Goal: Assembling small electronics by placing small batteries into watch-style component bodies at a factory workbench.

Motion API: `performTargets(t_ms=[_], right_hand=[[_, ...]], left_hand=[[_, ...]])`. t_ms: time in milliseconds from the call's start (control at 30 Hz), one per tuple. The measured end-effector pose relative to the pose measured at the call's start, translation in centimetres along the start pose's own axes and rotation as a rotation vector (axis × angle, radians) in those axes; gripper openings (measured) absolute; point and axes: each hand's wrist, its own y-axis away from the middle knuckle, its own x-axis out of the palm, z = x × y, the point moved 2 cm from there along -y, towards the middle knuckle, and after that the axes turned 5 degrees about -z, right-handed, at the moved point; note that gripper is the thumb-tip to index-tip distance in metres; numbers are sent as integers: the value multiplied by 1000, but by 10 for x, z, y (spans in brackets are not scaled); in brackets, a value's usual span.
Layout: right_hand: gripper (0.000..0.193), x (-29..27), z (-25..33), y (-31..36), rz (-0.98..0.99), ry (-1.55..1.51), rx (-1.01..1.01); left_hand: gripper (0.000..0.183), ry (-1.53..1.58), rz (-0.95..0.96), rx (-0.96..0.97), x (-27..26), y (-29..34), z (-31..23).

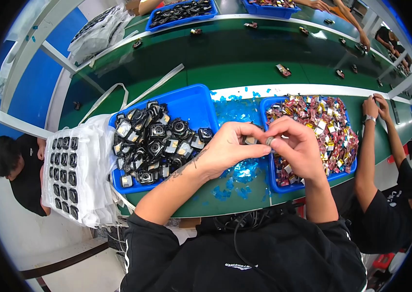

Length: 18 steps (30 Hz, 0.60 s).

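Left hand [230, 146] angled inward, thumb and forefinger closed on small part [250, 140]. Right hand [297, 146]: fingers bent, fingertips pinching small grey piece [269, 141]. Part and piece between hands, near blue tray [272, 177].

Room over green surface [215, 61], upper center. Blocking: piled bin [201, 103] center-left, second bin [275, 186] center-right, left hand [232, 143], right hand [297, 151] mid-frame.

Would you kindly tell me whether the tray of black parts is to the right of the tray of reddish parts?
No, the black-parts tray lies to the left of the reddish-parts tray.
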Motion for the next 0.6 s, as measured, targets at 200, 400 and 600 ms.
performTargets(t_ms=[200, 400, 600], right_hand=[[12, -12, 10, 16, -196, -264, 84], [12, 5, 10, 14, -217, -107, 198], [13, 13, 19, 7, -152, 262, -38]], left_hand=[[39, 72, -203, 180, -1, -3, 1], [35, -147, -252, 432, 3, -3, 2], [30, -245, -343, 351, 0, 1, -1]])
